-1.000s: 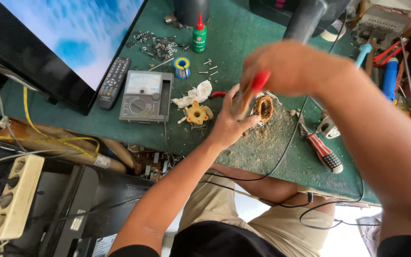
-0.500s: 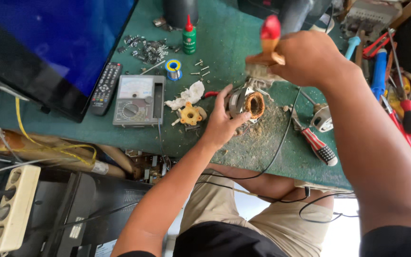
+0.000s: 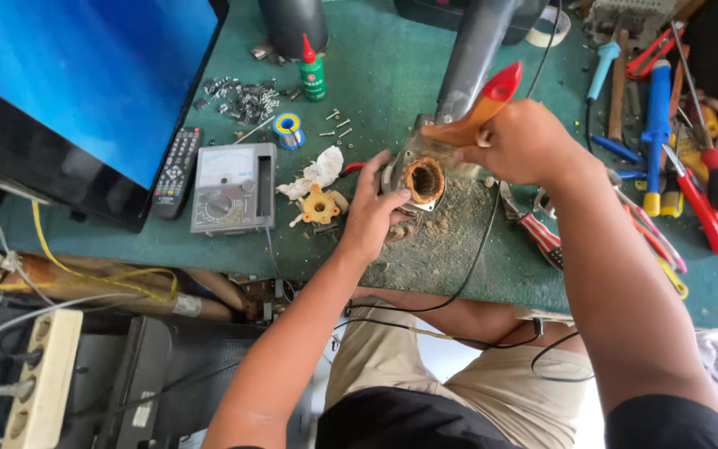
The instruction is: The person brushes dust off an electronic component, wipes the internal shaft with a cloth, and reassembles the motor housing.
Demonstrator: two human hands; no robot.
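Two hands are working centre-bench: left hand (image 3: 373,218) is clamping the rusty motor housing (image 3: 418,177) at its rim; right hand (image 3: 523,141), at two o'clock, is fisting a red-tipped screwdriver (image 3: 479,106). Housing looks heavy, rigid, gritty.

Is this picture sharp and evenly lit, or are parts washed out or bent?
In the head view, daylight falls evenly on the green bench; the screen glows bright blue; the floor strip at the lower right is washed out white. The right hand with its orange-handled tool looks slightly soft; the left hand is sharper. Edges bow slightly, as wide lenses do.
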